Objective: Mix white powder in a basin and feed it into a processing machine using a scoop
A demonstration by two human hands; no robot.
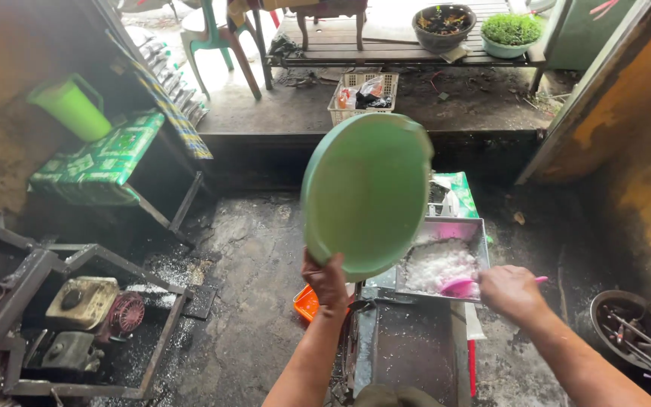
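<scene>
Green plastic basin (367, 194), round and shallow, is held up on edge in front of the person, its underside to the camera, above the metal tray (476, 230). It looks light and stiff, smooth enough to slip, and is best gripped at the rim. The left hand (327, 277) does that, fingers curled over the lower rim, thumb behind. Just right of it, the rectangular tray holds a heap of white shredded flakes (437, 264). The right hand (510, 290) is closed around a small pink scoop (459, 286), whose bowl rests in the flakes. At the far right, a dark round pan (604, 313) holds metal tools.
</scene>
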